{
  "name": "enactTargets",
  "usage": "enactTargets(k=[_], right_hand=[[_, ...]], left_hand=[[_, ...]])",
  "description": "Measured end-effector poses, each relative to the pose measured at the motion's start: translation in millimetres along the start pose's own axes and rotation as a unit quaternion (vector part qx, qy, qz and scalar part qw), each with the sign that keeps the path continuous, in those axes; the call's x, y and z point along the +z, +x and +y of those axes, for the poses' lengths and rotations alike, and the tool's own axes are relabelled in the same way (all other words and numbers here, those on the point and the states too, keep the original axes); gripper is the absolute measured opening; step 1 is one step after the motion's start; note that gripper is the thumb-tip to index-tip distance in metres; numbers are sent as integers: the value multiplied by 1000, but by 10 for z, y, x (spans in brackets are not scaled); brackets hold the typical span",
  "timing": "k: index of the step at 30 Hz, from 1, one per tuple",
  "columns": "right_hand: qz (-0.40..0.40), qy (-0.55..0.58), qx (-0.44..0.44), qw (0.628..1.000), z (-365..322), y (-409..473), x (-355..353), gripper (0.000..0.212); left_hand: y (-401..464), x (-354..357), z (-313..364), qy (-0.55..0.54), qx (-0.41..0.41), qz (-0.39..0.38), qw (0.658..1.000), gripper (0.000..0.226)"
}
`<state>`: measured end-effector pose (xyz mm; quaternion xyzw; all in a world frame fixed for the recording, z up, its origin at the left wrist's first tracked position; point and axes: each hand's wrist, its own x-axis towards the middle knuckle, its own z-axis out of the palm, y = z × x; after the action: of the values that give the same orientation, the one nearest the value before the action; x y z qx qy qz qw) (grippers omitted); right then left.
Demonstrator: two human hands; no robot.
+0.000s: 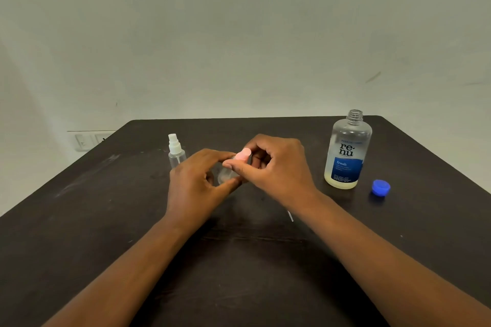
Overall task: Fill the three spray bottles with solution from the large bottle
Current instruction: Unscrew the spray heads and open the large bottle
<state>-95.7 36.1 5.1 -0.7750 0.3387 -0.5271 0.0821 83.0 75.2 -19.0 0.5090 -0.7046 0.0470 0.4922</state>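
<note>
Both forearms are reaching forward over the dark table and the two hands are meeting above its middle. The left hand is curling its fingers and thumb around the clear body of a small spray bottle, which is lying tilted between the hands. The right hand is pinching the pink cap at the top of this bottle, with the thumb on the near side and the other fingers bent over the far side. Most of this bottle is hidden behind the fingers, so I cannot tell how much liquid is inside, or if the cap is sitting tight or loose. Just beyond the left hand a second spray bottle with a white nozzle is standing upright, its lower part covered by the knuckles. To the right of the right hand, well apart, the large Renu bottle is standing open, with yellowish liquid low inside. Its blue cap is lying just beside it, further right.
</note>
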Motion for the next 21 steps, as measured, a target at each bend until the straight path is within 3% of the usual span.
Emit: enactTargets(k=[6,9,16,21], right_hand=[[2,31,13,999,-38,1,61,22],[-23,16,-27,999,-28,3,56,15],[-86,-9,-111,990,-22,5,33,30],[-19,-82,-36,996,-65,-6,30,30]], left_hand=[[0,-2,-79,23,50,10,998,36],[9,-14,-133,27,79,9,996,38],[16,4,-162,27,71,6,997,29],[14,-1,-166,42,60,-7,997,39]])
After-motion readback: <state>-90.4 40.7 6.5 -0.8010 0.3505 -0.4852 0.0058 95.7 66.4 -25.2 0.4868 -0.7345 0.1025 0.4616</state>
